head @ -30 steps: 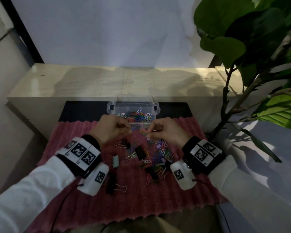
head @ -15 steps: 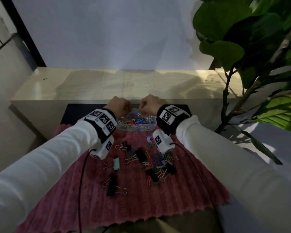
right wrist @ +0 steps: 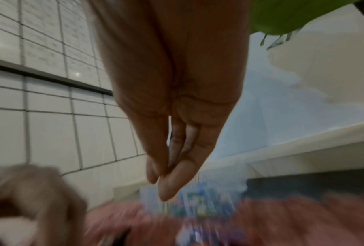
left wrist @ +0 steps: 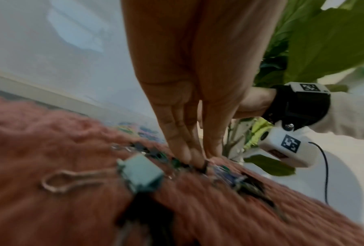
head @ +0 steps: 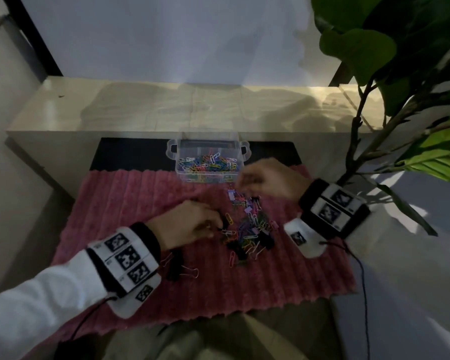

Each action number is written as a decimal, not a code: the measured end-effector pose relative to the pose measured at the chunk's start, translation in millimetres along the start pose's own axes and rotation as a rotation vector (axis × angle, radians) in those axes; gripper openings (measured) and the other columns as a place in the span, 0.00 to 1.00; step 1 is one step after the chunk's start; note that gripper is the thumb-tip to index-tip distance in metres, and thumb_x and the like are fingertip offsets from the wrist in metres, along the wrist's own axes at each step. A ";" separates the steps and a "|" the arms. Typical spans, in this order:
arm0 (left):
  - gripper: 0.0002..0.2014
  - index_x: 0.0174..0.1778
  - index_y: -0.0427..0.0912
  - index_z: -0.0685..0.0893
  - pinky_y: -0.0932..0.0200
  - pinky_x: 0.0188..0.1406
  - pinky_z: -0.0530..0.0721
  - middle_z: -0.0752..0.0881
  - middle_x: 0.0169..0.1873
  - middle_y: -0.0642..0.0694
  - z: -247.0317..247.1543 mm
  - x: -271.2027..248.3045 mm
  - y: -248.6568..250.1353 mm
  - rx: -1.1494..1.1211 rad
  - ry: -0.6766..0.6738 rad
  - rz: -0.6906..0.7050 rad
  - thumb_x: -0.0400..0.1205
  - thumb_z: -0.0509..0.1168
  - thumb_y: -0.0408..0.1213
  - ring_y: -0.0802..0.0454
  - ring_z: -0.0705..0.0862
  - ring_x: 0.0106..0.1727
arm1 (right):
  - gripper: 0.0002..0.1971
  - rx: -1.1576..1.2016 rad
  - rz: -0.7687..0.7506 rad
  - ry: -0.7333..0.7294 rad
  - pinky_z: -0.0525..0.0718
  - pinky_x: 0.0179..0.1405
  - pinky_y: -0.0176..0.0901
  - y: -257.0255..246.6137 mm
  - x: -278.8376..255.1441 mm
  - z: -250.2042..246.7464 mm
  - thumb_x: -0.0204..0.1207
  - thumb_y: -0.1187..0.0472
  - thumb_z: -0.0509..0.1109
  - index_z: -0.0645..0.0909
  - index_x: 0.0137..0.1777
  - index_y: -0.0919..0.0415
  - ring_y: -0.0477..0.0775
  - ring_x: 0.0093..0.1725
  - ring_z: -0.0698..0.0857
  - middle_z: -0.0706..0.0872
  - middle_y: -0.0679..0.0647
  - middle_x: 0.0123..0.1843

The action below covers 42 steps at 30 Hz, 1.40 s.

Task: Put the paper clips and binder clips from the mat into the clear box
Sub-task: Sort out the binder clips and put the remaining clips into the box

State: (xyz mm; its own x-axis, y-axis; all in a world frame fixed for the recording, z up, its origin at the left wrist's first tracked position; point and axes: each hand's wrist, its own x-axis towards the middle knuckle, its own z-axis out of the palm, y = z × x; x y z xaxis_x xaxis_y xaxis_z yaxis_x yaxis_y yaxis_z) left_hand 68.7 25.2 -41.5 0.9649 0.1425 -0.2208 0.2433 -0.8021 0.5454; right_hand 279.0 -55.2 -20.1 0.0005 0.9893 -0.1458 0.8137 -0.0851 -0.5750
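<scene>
The clear box (head: 240,152) stands at the mat's far edge with coloured paper clips (head: 208,163) inside. A pile of paper clips and binder clips (head: 248,228) lies mid-mat. My left hand (head: 217,224) reaches down at the pile's left edge, and in the left wrist view its fingertips (left wrist: 189,156) pinch a black binder clip (left wrist: 204,166). A mint binder clip (left wrist: 141,174) lies just beside them. Just in front of the box hovers my right hand (head: 240,181), above a purple binder clip (head: 231,194). Thumb and fingertips (right wrist: 166,188) are drawn together, with nothing seen between them.
The pink ribbed mat (head: 130,203) lies on the floor before a low pale bench (head: 192,107). A black binder clip with pink handles (head: 176,268) sits near my left wrist. A large leafy plant (head: 400,74) rises at the right.
Both hands have come back from above the box. The left has dropped onto the pile's left edge; the right has moved a little way right and down, in front of the box.
</scene>
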 end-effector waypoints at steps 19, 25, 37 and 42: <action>0.11 0.52 0.52 0.80 0.58 0.52 0.79 0.75 0.58 0.54 11.3 -12.4 -1.5 0.312 -0.168 0.012 0.74 0.67 0.41 0.55 0.71 0.62 | 0.24 -0.507 -0.135 -0.278 0.73 0.54 0.50 -1.8 -39.8 54.9 0.69 0.48 0.74 0.74 0.61 0.57 0.57 0.57 0.76 0.73 0.56 0.61; 0.18 0.58 0.46 0.78 0.57 0.54 0.78 0.81 0.54 0.49 -1.2 -12.8 1.1 0.147 -0.189 -0.047 0.74 0.70 0.44 0.53 0.79 0.53 | 0.11 -0.302 -0.065 -0.322 0.80 0.47 0.52 -4.9 -32.6 48.3 0.72 0.66 0.71 0.76 0.54 0.62 0.53 0.48 0.77 0.76 0.58 0.57; 0.27 0.70 0.48 0.67 0.47 0.48 0.78 0.69 0.63 0.40 27.0 31.4 33.9 0.358 -0.115 -0.170 0.76 0.67 0.45 0.39 0.76 0.62 | 0.10 -0.389 0.063 -0.221 0.79 0.53 0.49 8.4 -49.0 32.7 0.73 0.66 0.68 0.80 0.55 0.64 0.57 0.54 0.80 0.81 0.57 0.50; 0.16 0.65 0.49 0.72 0.47 0.50 0.79 0.74 0.60 0.42 16.7 31.9 23.9 0.328 -0.033 -0.235 0.81 0.59 0.39 0.37 0.81 0.57 | 0.27 -0.462 0.046 -0.206 0.79 0.55 0.55 -9.1 -40.5 51.7 0.71 0.49 0.72 0.71 0.66 0.60 0.57 0.62 0.73 0.74 0.57 0.62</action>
State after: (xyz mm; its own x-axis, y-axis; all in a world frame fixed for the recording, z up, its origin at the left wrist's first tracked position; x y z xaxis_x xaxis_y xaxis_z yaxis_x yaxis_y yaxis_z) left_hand 103.6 0.9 -49.0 0.8816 0.3298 -0.3376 0.4072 -0.8932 0.1908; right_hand 241.5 -100.5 -50.6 -0.0341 0.9378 -0.3454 0.9877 -0.0212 -0.1551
